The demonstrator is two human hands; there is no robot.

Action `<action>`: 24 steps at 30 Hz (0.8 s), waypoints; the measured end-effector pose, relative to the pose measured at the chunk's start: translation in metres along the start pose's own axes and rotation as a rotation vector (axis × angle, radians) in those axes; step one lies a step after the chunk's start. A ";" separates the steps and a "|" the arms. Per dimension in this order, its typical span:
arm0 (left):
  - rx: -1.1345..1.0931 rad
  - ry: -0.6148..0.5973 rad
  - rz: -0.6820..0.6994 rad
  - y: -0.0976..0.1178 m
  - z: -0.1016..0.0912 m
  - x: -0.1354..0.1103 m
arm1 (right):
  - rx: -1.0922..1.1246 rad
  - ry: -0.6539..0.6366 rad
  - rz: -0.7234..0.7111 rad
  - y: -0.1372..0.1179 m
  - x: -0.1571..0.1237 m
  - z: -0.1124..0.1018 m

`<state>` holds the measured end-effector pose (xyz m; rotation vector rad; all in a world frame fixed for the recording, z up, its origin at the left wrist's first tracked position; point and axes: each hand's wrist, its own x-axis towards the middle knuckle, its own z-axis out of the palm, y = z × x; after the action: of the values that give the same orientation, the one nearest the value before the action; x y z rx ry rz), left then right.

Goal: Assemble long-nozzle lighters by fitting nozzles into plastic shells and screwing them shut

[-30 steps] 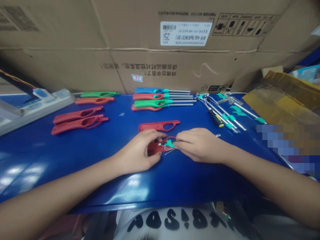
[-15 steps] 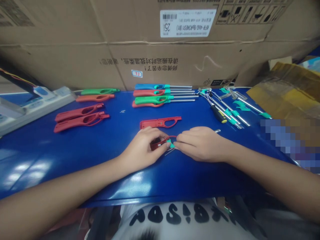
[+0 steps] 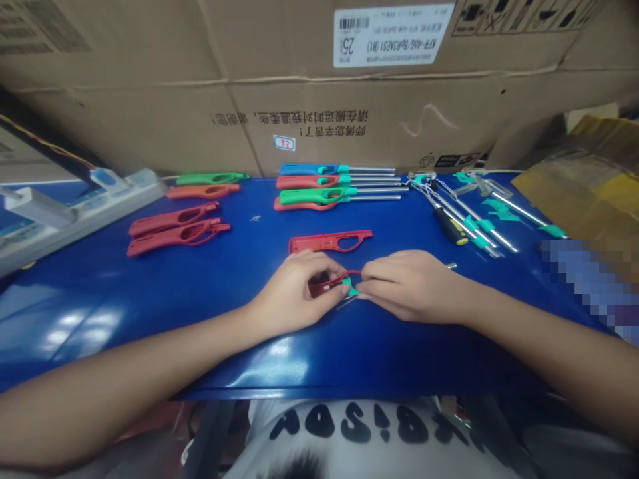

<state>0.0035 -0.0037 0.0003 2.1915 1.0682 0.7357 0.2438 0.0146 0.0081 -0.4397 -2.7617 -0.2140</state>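
My left hand (image 3: 304, 283) is closed around a red lighter casing half (image 3: 319, 289) low over the table. Its thumb presses by a small green trigger (image 3: 351, 287) set in that casing. At the casing's front end, my right hand (image 3: 417, 283) has its fingers pinched together; a metal tube tip (image 3: 451, 266) pokes out beyond it. What lies between the right fingertips is mostly hidden. Just behind my hands rests another red casing half (image 3: 329, 243), inner side up.
Several finished-looking lighters (image 3: 319, 183) lie at the back. Metal tubes with green triggers (image 3: 482, 233) and a screwdriver (image 3: 452, 226) are at right, near a yellow-taped box (image 3: 589, 173). Casings (image 3: 177, 229) and a power strip (image 3: 100, 213) occupy the left. A cardboard box (image 3: 299, 86) walls the back.
The whole view has shifted slightly, so everything appears a little further right. Both hands keep nearly the same grip on the red casing half.
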 end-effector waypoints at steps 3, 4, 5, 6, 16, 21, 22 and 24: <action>-0.020 0.017 0.001 0.001 0.000 -0.001 | 0.045 -0.002 0.045 0.001 0.000 0.000; -0.022 0.023 0.002 0.001 0.000 -0.001 | 0.054 0.000 0.062 0.001 0.000 0.000; -0.022 0.028 0.003 0.000 0.000 -0.001 | 0.061 0.001 0.080 0.001 0.000 0.000; -0.023 0.031 0.004 0.000 0.000 0.000 | 0.067 -0.002 0.100 0.001 0.000 0.000; -0.026 0.028 0.007 0.000 -0.001 0.000 | 0.135 -0.035 0.234 0.005 0.000 -0.001; -0.009 0.035 0.016 0.000 -0.001 -0.001 | 0.157 -0.052 0.236 0.004 0.000 0.000; 0.004 0.036 0.025 -0.001 -0.002 -0.001 | 0.162 -0.053 0.241 0.004 0.000 -0.001; 0.052 0.038 0.054 -0.003 -0.003 -0.002 | 0.154 -0.059 0.242 0.006 -0.001 -0.004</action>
<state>-0.0010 -0.0025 -0.0004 2.2672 1.0617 0.7847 0.2480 0.0189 0.0116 -0.7410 -2.7235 0.0713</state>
